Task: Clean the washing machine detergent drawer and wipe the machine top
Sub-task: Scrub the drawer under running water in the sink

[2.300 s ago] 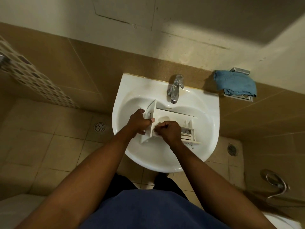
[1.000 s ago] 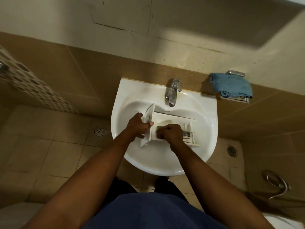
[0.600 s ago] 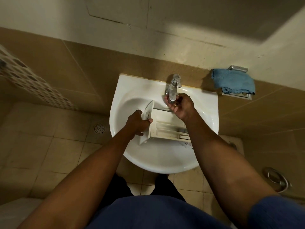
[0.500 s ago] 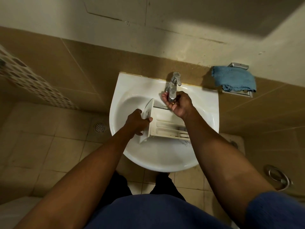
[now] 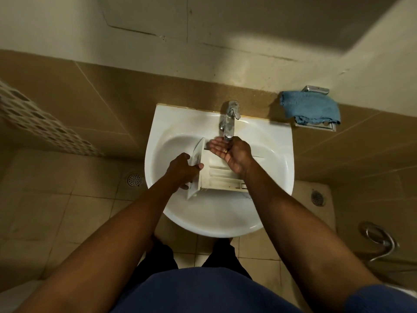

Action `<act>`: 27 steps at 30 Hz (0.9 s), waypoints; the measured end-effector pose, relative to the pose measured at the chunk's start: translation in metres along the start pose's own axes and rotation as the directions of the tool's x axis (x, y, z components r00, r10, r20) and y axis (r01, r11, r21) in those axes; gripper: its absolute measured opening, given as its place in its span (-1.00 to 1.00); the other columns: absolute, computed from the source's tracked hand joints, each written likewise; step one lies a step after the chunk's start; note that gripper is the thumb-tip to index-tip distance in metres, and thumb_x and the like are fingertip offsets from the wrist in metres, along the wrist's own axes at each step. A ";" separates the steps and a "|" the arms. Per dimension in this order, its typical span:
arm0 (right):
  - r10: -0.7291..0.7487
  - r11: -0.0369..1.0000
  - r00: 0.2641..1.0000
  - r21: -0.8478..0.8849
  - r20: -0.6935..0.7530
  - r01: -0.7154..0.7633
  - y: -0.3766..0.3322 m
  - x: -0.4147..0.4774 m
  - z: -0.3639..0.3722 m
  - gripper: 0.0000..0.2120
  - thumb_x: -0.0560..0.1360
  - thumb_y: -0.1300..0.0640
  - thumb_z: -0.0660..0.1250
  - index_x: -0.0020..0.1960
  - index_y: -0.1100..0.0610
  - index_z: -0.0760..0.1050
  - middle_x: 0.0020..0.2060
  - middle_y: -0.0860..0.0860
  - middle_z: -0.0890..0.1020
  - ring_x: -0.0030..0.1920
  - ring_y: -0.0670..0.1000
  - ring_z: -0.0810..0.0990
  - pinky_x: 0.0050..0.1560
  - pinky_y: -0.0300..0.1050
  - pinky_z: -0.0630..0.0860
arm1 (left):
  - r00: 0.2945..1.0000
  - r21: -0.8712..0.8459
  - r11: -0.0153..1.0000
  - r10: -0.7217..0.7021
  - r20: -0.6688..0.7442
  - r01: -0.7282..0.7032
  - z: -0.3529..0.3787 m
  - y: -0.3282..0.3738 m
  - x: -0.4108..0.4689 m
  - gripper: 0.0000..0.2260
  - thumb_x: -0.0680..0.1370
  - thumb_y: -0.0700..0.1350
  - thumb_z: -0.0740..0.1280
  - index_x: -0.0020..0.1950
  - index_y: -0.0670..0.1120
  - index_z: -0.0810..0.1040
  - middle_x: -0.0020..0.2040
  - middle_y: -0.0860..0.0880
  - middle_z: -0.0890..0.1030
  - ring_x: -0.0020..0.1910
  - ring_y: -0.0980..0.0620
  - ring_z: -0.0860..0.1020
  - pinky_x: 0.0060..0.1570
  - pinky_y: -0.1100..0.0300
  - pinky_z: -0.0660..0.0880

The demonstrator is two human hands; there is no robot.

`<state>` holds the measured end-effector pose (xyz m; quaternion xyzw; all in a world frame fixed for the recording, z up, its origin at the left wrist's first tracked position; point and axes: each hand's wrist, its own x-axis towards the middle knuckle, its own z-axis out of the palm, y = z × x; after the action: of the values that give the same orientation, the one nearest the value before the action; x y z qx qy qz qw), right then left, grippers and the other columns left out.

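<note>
Leaning over a white sink (image 5: 171, 123) in a tan-tiled bathroom, a person holds a detergent drawer (image 5: 216, 175) in the bowl.
Tan tiles cover the wall (image 5: 67, 98) and the floor (image 5: 45, 199), and the sink is fixed to that wall. The detergent drawer lies in the bowl with its front panel to the left. The left hand (image 5: 180, 171) grips that panel, fingers curled round its edge. The right hand (image 5: 232, 154) is over the drawer's far end, palm up, fingers nearly straight, holding nothing, just under the tap (image 5: 229, 123). A blue cloth (image 5: 310, 107) lies on a metal shelf (image 5: 316, 127) right of the tap. A floor drain (image 5: 133, 179) is left of the sink.
</note>
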<state>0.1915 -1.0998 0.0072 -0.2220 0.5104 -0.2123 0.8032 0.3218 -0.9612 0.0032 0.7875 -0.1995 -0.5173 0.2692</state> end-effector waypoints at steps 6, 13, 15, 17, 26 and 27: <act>0.067 0.966 0.979 -0.259 0.192 -0.015 0.033 -0.029 -0.005 -0.60 0.70 -0.01 0.12 0.35 0.21 0.54 0.19 0.11 0.69 0.26 0.07 0.63 0.29 -0.05 0.48 | 1.000 -0.037 0.999 -0.011 -0.002 0.011 0.002 -0.002 0.003 -0.38 0.55 0.06 0.47 0.53 -0.01 0.29 0.21 -0.16 0.58 -0.02 -0.12 0.66 -0.35 0.06 0.64; -0.460 0.338 0.843 -0.822 0.280 0.458 0.029 -0.020 0.000 -0.57 0.48 0.42 0.24 0.30 0.19 0.59 0.20 0.14 0.68 0.25 0.14 0.63 0.37 0.10 0.50 | 1.000 -0.054 0.998 -0.016 -0.016 0.016 0.003 -0.004 0.003 -0.36 0.54 0.06 0.49 0.53 0.00 0.30 0.17 -0.14 0.60 -0.02 -0.11 0.66 -0.36 0.05 0.64; -0.356 0.058 0.852 -0.901 0.385 0.431 0.043 -0.016 0.011 -0.42 0.48 0.31 0.34 0.49 0.13 0.39 0.33 0.13 0.60 0.34 0.19 0.56 0.37 0.10 0.47 | 1.000 -0.046 0.999 -0.016 -0.025 0.015 0.004 -0.003 0.003 -0.36 0.53 0.08 0.49 0.52 0.01 0.30 0.17 -0.14 0.60 -0.02 -0.12 0.66 -0.32 0.03 0.67; -0.297 -0.101 0.861 -0.911 0.412 0.401 0.053 -0.012 0.009 -0.22 0.50 0.14 0.41 0.62 0.12 0.13 0.42 0.15 0.52 0.39 0.24 0.49 0.41 0.15 0.41 | 0.999 -0.036 0.999 -0.017 -0.038 0.016 0.005 -0.002 0.002 -0.36 0.52 0.08 0.49 0.52 0.03 0.30 0.17 -0.14 0.60 0.01 -0.14 0.66 -0.31 0.01 0.68; -0.371 -0.283 0.815 -0.890 0.445 0.358 0.034 -0.019 0.000 -0.24 0.55 0.20 0.31 0.64 0.20 0.02 0.27 0.21 0.62 0.19 0.23 0.63 0.25 0.08 0.52 | 0.999 -0.005 1.000 0.011 -0.047 -0.011 0.008 -0.002 0.002 -0.37 0.56 0.06 0.45 0.55 0.02 0.24 0.24 -0.15 0.54 0.10 -0.19 0.61 -0.39 0.07 0.64; -0.349 -0.179 0.813 -0.885 0.465 0.429 0.040 -0.019 0.002 -0.23 0.55 0.23 0.32 0.64 0.20 0.01 0.32 0.22 0.59 0.23 0.25 0.61 0.25 0.10 0.54 | 0.999 -0.003 1.000 0.010 -0.047 -0.010 0.008 -0.003 0.002 -0.36 0.56 0.06 0.45 0.55 0.02 0.24 0.24 -0.15 0.53 0.09 -0.19 0.61 -0.38 0.06 0.65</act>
<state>0.1906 -1.0562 -0.0012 -0.8697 0.3860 -0.0139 0.3074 0.3152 -0.9617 -0.0022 0.7980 -0.1962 -0.4975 0.2778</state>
